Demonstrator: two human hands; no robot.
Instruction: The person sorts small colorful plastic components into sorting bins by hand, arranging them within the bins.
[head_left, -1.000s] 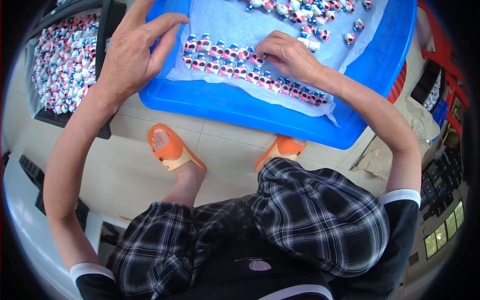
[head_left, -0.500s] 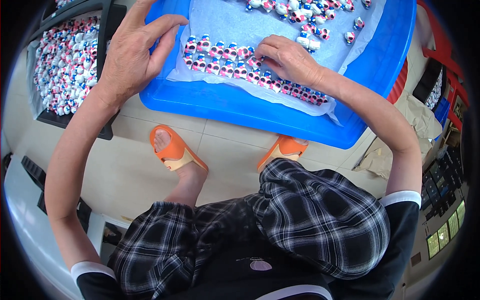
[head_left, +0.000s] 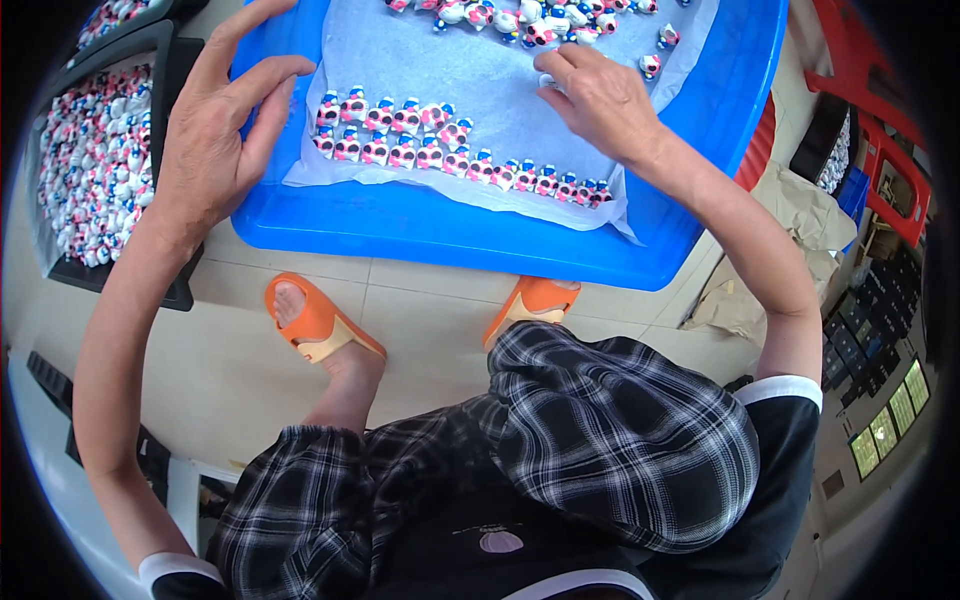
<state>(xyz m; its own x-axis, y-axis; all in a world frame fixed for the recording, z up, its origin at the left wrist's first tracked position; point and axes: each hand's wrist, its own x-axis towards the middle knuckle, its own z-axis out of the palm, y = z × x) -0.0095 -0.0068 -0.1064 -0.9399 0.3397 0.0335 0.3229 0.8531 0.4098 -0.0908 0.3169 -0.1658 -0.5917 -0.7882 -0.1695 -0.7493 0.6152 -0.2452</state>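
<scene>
Small white, pink and blue figurines (head_left: 430, 155) stand in two rows along the near edge of a white paper sheet (head_left: 440, 65). The sheet lines a blue plastic tray (head_left: 450, 240). The front row runs farther right than the second. More figurines lie in a loose heap (head_left: 540, 20) at the far side. My right hand (head_left: 605, 105) is over the sheet, just nearer than the heap, thumb and fingertips closed around a figurine (head_left: 545, 80) that shows only as a white bit. My left hand (head_left: 215, 125) hovers at the tray's left edge, fingers apart, holding nothing.
On the left, a dark crate (head_left: 175, 270) is filled with many similar figurines. Crumpled brown paper (head_left: 795, 225) lies right of the tray, near red plastic stools (head_left: 890, 170) and another dark bin (head_left: 825, 150). My feet in orange slippers (head_left: 318, 318) are on the tiled floor.
My right hand has left the near rows and moved away toward the heap, onto loose figurines. A figurine now stands at the second row's right end. My left hand keeps its pose; the view has shifted.
</scene>
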